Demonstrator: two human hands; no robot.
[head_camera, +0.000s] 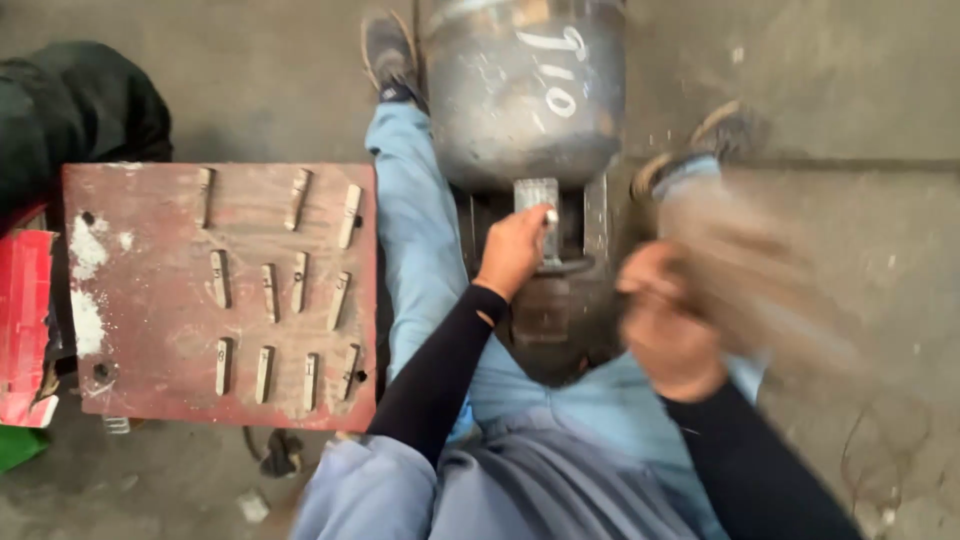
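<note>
My left hand (513, 249) grips a short metal punch (549, 228) held upright against the metal collar plate (535, 192) at the foot of a grey gas cylinder (525, 85) lying between my legs. My right hand (668, 325) is blurred by motion to the right and is closed around a blurred handle-like tool (750, 275); what kind of tool it is cannot be told. Both arms wear black sleeves.
A worn red metal plate (150, 290) on the left carries several metal stamp punches (275, 290) laid in three rows. Red boxes (25, 320) sit at the far left edge. My shoes (390, 55) rest on the concrete floor (850, 100) on either side of the cylinder.
</note>
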